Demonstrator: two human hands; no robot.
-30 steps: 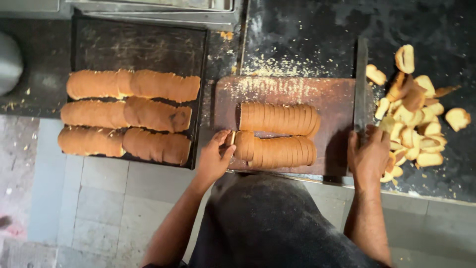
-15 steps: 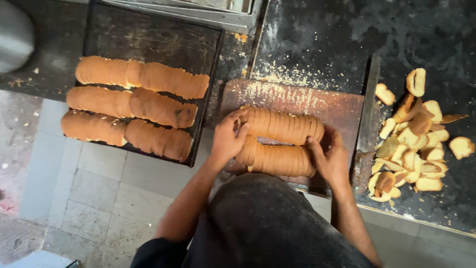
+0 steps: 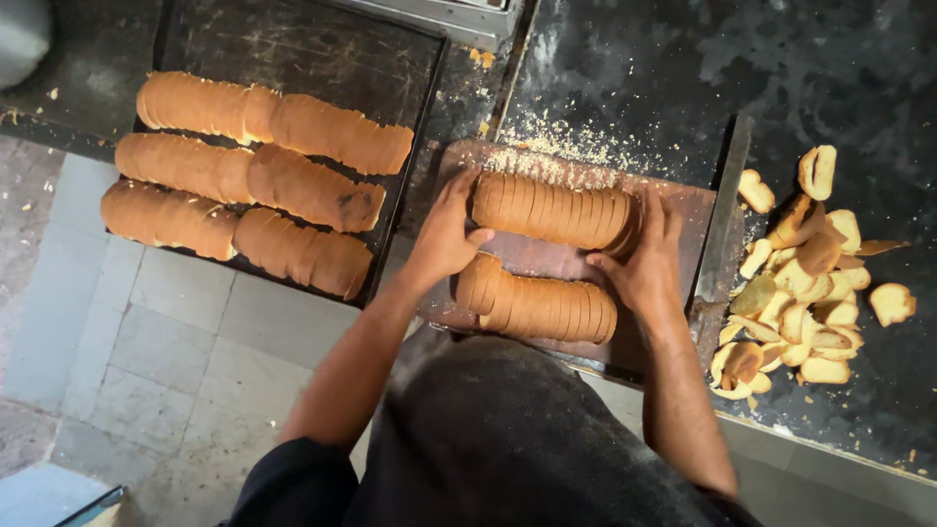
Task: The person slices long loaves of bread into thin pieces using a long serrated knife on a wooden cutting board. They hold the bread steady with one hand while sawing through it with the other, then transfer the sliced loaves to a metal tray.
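The left hand [image 3: 444,239] and right hand [image 3: 649,263] are pressing flat against opposite ends of the far sliced loaf [image 3: 554,210] on the board [image 3: 703,210], squeezing its slices together. Nearer the body, a second loaf [image 3: 537,303] is lying. A steady, even squeeze seems needed to lift the crusty brown slices.

We count two sliced loaves [image 3: 547,210] on the wooden board [image 3: 683,210] at centre frame, and one dark tray [image 3: 293,49] at upper left carrying three rows of sliced loaves [image 3: 254,185], two loaves to a row, six in all. One heap of loose slices [image 3: 800,283] lies at right. Two hands, the left hand [image 3: 444,239] and the right hand [image 3: 649,268].
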